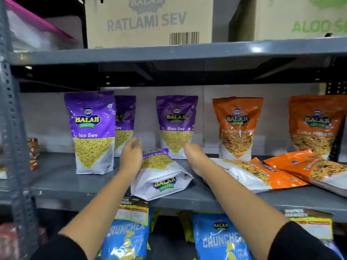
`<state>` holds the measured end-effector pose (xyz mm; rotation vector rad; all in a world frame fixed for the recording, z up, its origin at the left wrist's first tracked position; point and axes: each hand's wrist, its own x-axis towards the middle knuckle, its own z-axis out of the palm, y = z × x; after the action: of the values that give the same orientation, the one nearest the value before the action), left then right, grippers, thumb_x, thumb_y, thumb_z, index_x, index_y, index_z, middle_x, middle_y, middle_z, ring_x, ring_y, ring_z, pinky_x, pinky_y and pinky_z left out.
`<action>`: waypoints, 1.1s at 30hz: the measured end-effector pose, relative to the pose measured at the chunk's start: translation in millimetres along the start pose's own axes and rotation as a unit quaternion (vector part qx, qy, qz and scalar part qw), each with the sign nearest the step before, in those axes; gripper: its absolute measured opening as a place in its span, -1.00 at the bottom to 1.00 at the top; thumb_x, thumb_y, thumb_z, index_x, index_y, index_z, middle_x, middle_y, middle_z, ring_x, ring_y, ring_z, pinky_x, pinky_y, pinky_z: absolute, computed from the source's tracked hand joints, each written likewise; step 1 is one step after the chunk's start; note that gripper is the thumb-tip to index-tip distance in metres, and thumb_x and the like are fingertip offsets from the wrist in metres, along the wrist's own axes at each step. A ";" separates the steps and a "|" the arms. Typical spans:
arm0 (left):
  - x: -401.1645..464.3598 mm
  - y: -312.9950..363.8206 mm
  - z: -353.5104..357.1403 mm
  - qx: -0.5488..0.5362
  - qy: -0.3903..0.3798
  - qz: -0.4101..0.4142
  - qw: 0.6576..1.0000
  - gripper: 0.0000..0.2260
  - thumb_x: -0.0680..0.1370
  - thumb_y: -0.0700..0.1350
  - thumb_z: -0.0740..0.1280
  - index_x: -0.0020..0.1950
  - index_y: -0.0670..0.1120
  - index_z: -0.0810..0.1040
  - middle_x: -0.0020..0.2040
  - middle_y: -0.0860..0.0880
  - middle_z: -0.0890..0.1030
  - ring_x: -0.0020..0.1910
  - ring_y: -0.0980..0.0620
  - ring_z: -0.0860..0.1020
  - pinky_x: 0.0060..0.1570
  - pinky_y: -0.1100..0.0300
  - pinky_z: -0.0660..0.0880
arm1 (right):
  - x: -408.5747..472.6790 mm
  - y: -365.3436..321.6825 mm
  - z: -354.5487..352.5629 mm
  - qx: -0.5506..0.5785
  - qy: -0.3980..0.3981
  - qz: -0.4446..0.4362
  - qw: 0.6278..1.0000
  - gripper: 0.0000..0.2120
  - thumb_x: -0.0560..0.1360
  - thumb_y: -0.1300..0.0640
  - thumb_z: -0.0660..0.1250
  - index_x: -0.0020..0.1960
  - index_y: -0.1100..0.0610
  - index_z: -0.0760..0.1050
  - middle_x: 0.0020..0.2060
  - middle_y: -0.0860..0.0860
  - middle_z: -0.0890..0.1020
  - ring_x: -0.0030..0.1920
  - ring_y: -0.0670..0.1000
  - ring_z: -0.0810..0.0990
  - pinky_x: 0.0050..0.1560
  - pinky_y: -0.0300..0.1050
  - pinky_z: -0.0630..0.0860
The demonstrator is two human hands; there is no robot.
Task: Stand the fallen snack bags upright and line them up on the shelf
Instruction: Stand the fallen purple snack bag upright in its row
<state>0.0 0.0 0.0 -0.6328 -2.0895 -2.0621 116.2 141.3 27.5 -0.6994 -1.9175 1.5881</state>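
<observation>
A purple Aloo Sev bag [161, 173] lies fallen on the grey shelf [56, 177], its white base toward me. My left hand [131, 154] is at its left side and my right hand [193, 154] at its right, fingers spread, touching or just off the bag; neither clearly grips it. Three purple Aloo Sev bags stand upright: one in front at the left [93, 132], one behind it [124, 124], one in the middle [176, 124]. Two orange bags stand at the back [236, 128] [317, 126]. Two more orange bags lie flat at the right [257, 175] [315, 167].
A shelf board [169, 53] above carries cardboard cartons [148, 21]. Blue snack bags [219, 239] hang on the level below. A perforated metal post [11, 128] stands at the left, with small red packets [33, 152] beside it.
</observation>
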 end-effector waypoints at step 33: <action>-2.3 -20.2 -41.5 -0.156 0.128 -0.181 0.963 -0.75 0.29 -0.31 0.54 -0.32 -0.09 0.49 -0.31 -0.11 0.54 -0.41 -0.01 0.46 -0.33 0.22 0.44 | 15.0 45.7 22.0 0.119 0.074 0.077 0.987 -0.59 0.35 0.23 0.52 0.14 0.38 0.56 0.00 0.26 0.69 0.01 0.23 0.69 0.06 0.05 0.61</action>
<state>-13.7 -40.5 -17.4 -0.0001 -1.8556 -2.5380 92.3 144.0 -19.6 -0.8531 -1.5687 1.7706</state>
